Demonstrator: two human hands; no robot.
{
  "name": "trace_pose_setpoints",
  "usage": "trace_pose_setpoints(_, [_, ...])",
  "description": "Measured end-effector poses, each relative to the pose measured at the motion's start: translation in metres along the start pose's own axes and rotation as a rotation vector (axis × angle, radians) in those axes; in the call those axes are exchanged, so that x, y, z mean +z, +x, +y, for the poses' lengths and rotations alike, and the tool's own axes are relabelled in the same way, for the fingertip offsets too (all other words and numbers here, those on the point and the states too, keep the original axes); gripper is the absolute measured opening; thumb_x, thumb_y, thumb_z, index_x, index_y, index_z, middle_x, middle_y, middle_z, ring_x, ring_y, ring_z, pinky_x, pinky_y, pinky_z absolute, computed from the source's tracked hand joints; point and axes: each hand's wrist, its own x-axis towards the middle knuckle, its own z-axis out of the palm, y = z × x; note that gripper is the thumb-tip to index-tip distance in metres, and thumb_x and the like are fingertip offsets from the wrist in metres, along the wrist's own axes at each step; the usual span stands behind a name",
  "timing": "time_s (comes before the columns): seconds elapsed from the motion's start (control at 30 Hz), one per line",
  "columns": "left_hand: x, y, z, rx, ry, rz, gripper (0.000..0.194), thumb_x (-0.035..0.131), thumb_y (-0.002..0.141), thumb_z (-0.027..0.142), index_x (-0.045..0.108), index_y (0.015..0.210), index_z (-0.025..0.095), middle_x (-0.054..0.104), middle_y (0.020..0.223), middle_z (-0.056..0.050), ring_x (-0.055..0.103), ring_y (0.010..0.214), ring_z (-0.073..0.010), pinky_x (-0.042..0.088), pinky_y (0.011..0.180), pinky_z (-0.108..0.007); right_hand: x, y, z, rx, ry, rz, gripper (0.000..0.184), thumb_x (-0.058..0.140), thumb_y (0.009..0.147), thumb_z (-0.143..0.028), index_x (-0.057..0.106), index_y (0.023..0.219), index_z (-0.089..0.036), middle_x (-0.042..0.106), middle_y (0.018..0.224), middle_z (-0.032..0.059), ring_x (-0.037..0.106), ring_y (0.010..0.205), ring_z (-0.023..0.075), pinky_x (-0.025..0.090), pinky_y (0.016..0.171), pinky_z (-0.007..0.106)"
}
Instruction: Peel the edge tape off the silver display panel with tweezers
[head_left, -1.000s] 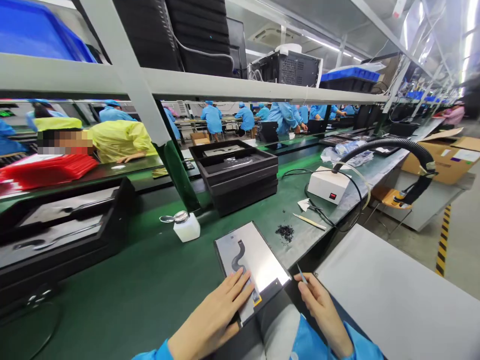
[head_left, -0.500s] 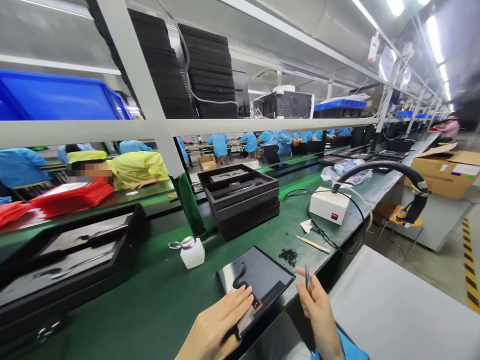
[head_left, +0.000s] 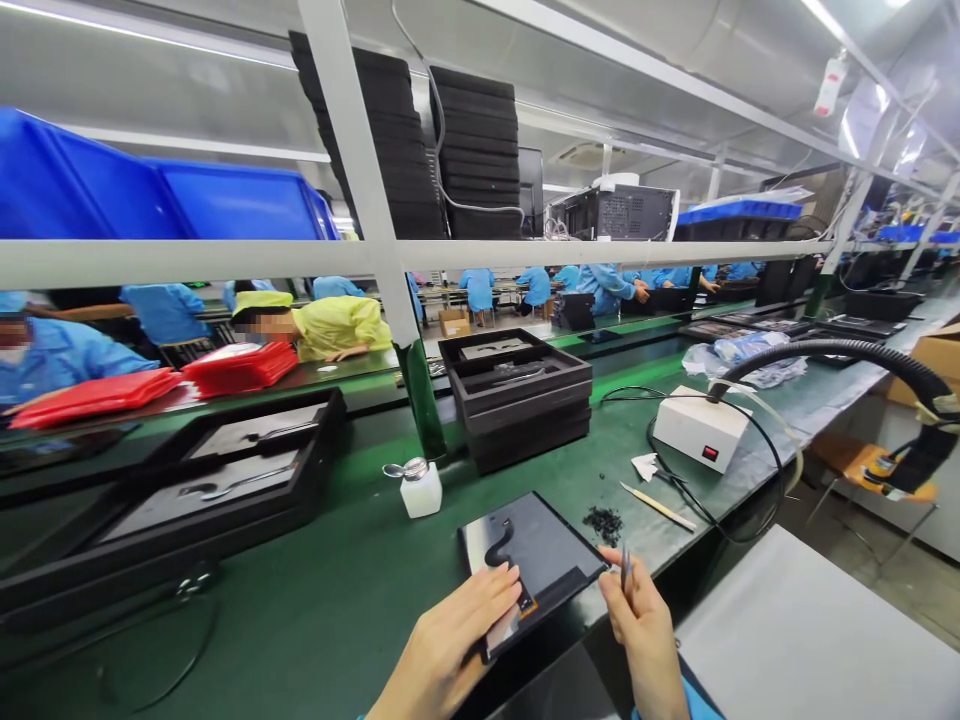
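"Panel first: where is it from your hands?"

"Right between them, on your side of the green bench, close to the near edge. Your left hand covers its near left part, while the dark, shiny remainder stretches away beyond your fingertips."

"And how is that left hand set?"

"Your fingers are pressed together and laid along the top, next to the wavy black strip and just short of the orange-edged patch. Your thumb sits low at the near left edge — whether it grips from beneath, I cannot tell."

"What about your right hand?"

"You have it at the panel's right corner, pinching a slim grey tool that points upward between thumb and fingers. Your forefinger is stretched toward that corner; touching or just beside it, I cannot say."

"Anything near your work?"

"Just past the panel's right side, a heap of black bits; farther right, a pale stick. Beyond the panel's far left corner stands a white bottle, its lid tipped open — well clear of both your hands."
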Motion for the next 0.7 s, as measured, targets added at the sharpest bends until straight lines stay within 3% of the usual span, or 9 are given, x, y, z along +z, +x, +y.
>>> trace_pose_setpoints(0.2, [0.007,-0.002,-0.003,-0.023,0.018,-0.006,0.044,0.040,0.100,0.016,0.044,0.143,0.021,0.065,0.130,-0.009,0.059,0.123,-0.0201,0.047,0.106,-0.032,0.001,0.000,-0.015,-0.071,-0.084,0.048,0.051,0.069,0.078,-0.058,0.066,0.112,-0.021,0.030,0.061,-0.0083,0.031,0.053,0.0139,0.033,0.051,0.026])
trace_pose_setpoints(0.5, [0.012,-0.002,-0.006,-0.058,-0.015,0.029,0.045,0.042,0.098,0.012,0.045,0.142,0.022,0.065,0.130,-0.008,0.059,0.123,-0.0210,0.047,0.106,-0.035,-0.006,-0.001,-0.036,-0.256,-0.269,-0.041,0.034,0.070,0.078,-0.053,0.078,0.095,-0.024,0.048,0.057,-0.0031,0.042,0.048,0.0151,0.045,0.051,0.027])
trace_pose_setpoints(0.7, [0.010,0.001,-0.003,-0.052,-0.036,0.041,0.045,0.041,0.098,0.012,0.046,0.142,0.022,0.065,0.129,-0.009,0.059,0.122,-0.0210,0.049,0.105,-0.035,-0.004,-0.001,-0.039,-0.279,-0.295,-0.076,0.030,0.069,0.080,-0.051,0.079,0.090,-0.025,0.063,0.063,0.0008,0.049,0.047,0.0160,0.048,0.050,0.027])
